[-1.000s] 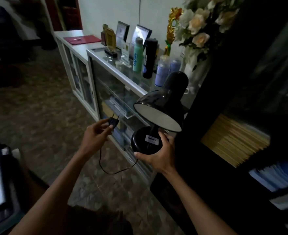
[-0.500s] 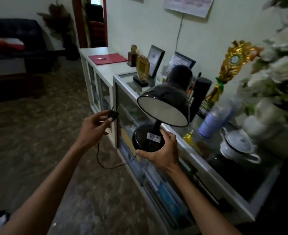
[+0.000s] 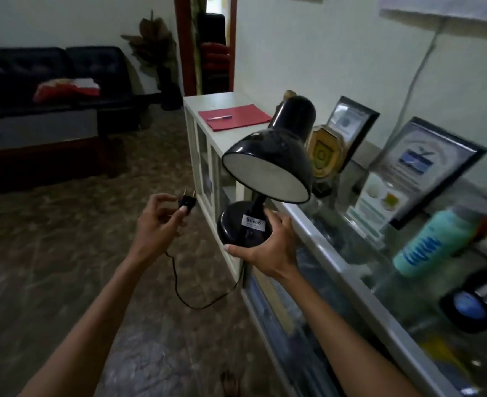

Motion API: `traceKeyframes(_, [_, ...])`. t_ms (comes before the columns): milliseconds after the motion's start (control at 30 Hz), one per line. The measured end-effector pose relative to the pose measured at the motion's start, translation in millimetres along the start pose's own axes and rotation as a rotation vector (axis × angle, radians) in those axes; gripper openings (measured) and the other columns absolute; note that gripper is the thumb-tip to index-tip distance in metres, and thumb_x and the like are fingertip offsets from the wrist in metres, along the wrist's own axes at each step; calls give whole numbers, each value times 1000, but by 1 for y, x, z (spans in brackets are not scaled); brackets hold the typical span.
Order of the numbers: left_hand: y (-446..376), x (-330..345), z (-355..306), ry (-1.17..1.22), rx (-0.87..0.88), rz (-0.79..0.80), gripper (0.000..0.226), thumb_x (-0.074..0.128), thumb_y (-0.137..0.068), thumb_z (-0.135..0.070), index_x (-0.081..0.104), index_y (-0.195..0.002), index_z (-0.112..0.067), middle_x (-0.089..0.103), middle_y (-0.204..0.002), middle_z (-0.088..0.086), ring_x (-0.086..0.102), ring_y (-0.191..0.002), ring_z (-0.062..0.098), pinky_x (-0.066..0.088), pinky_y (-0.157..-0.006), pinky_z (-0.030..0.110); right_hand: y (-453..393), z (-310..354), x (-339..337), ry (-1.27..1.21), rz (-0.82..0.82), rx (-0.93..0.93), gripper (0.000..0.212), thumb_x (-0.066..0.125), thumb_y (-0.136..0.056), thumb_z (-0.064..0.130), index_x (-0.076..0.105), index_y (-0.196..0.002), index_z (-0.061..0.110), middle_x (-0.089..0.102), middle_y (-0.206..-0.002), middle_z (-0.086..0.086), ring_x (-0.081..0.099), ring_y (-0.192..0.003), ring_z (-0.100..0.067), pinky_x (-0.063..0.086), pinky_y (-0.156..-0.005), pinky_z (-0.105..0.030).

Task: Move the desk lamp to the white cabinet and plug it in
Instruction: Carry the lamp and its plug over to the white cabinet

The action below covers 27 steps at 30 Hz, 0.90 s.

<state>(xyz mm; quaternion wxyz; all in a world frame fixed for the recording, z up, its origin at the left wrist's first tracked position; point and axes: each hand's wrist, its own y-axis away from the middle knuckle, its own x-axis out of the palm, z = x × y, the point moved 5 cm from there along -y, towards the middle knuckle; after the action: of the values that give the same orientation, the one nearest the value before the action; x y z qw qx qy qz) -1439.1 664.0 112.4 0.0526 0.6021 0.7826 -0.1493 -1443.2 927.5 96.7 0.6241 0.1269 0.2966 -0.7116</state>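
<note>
Lamp (image 3: 268, 179) carried in mid-air, clear of any surface, just off the front edge of the glass cabinet (image 3: 336, 253) and short of the white cabinet (image 3: 222, 103) beyond. Right hand (image 3: 268, 247) cupped under and around the round base, thumb along its near rim. Left hand (image 3: 156, 224) pinched on the plug (image 3: 187, 202), prongs up, cord (image 3: 190, 293) sagging in a loop between the two. Hands apart.

Probably light overall, weight low in the base; base the sound place to hold. Shade likely thin metal, neck jointed, so apt to tip or swivel if gripped there. Glossy finish, perhaps slippery. Cord limp, liable to snag on the cabinet corner.

White sticker on the base, dark lettering too blurred to read. Framed certificates (image 3: 425, 167) and bottle (image 3: 428, 242) print likewise illegible. Red folder (image 3: 236, 117) with pen on the white cabinet top.
</note>
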Motion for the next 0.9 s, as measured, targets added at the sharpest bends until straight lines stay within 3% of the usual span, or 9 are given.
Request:
traceKeyframes(100, [-65,-21,5,-53,-10,-21,19,64,-95,-20,56,-111,-13,72,-98,9,74,-81,25,57,-59,30,-65,11,40,-49,21,2,119,85,-33,75,51,-139,31,41,-129,7,54,-116,-11,54,-99,-33])
traceKeyframes(333, [-213,-61,5,-73,40,-6,18,65,-95,-20,61,-112,-13,72,-101,10,72,-83,20,55,-53,20,-208,30,114,-24,-17,-18,115,82,-34,79,54,-135,32,48,-127,4,53,-115,-12,53,-101,-38])
traceKeyframes(467, [-306,-65,1,-30,133,85,16,66,-93,-24,63,-109,-20,72,-98,2,72,-80,13,59,-54,25,-280,20,142,0,-60,23,118,81,-33,82,51,-137,36,45,-125,9,48,-111,-4,53,-99,-29])
traceKeyframes(633, [-442,-44,-43,99,349,267,18,67,-94,-26,62,-109,-19,71,-97,1,73,-79,6,56,-56,17,-363,11,139,71,-198,127,114,85,-36,78,54,-136,32,50,-129,5,53,-119,-11,56,-98,-38])
traceKeyframes(767, [-532,-4,-66,165,341,428,24,67,-93,-29,59,-112,-15,71,-93,-1,75,-73,16,60,-53,30,-416,9,122,79,-282,235,110,88,-38,73,58,-134,28,61,-128,-1,60,-119,-19,57,-96,-41])
traceKeyframes(900, [-596,33,-94,238,427,519,20,65,-95,-25,56,-111,-16,70,-95,-2,74,-71,13,58,-52,28,-463,13,95,109,-403,264,102,90,-40,69,64,-128,25,67,-122,-3,63,-115,-20,58,-94,-41])
